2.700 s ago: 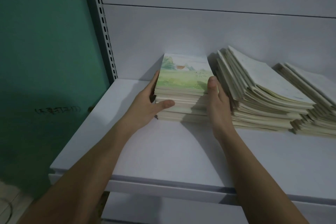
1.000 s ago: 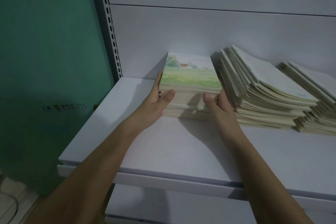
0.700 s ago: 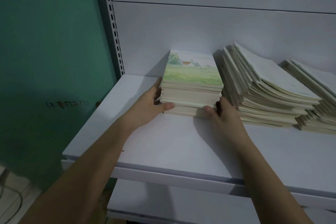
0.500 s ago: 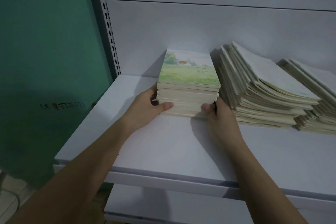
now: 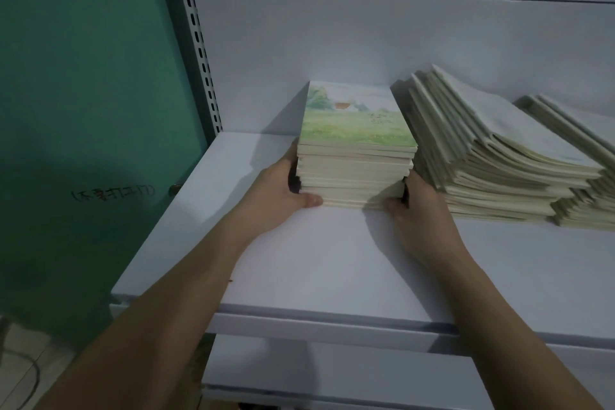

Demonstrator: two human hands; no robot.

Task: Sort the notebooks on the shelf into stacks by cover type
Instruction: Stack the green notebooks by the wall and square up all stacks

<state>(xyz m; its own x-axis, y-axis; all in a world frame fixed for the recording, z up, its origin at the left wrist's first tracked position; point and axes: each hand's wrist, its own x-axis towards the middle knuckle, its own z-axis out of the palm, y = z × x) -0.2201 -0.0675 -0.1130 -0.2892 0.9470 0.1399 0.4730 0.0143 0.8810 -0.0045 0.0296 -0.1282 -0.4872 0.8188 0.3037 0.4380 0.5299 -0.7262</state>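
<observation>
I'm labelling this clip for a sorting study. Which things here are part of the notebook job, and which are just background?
Part of the job:
- meadow-cover stack, held by the left hand and right hand
- slumped pale stack
- far-right stack
- shelf

Background:
- green door
- slotted upright
- lower shelf

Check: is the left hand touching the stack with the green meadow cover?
Touching. The head view shows the left hand wrapped round the stack's left side, thumb pressed against its front bottom edge, no gap visible.
</observation>
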